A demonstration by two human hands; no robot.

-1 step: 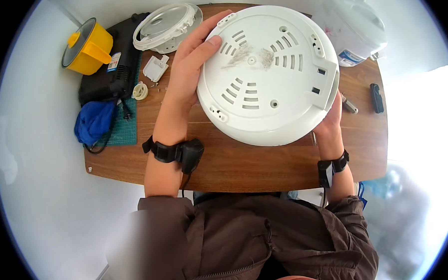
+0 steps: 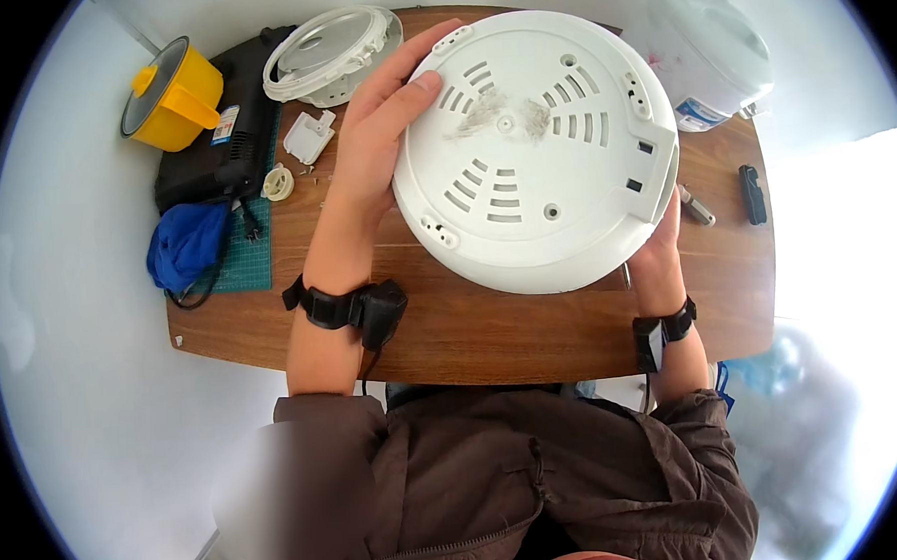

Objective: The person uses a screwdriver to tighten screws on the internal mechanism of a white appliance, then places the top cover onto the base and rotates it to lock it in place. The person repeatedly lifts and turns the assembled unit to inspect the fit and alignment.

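Note:
A round white appliance body, seemingly a rice cooker's (image 2: pixel 509 177), is held up over the table with its underside facing me. Slotted vents, screw holes and a dark smudge around the centre mark that underside. My left hand (image 2: pixel 376 118) grips its left edge, thumb on the rim and fingers round the far side. At the lower right edge, my right hand (image 2: pixel 659 243) holds it from beneath; most of those fingers are hidden behind the body. Past my left hand lies a round white lid (image 2: pixel 333 50) with a clear middle.
A white appliance with a lid (image 2: pixel 714 58) stands at the back right. On the brown table (image 2: pixel 471 339) are a yellow pot (image 2: pixel 195 86), a black case (image 2: pixel 199 176), a blue cloth bundle (image 2: pixel 187 246), a green mat (image 2: pixel 243 274), a white plastic piece (image 2: pixel 309 136) and a dark tool (image 2: pixel 753 197).

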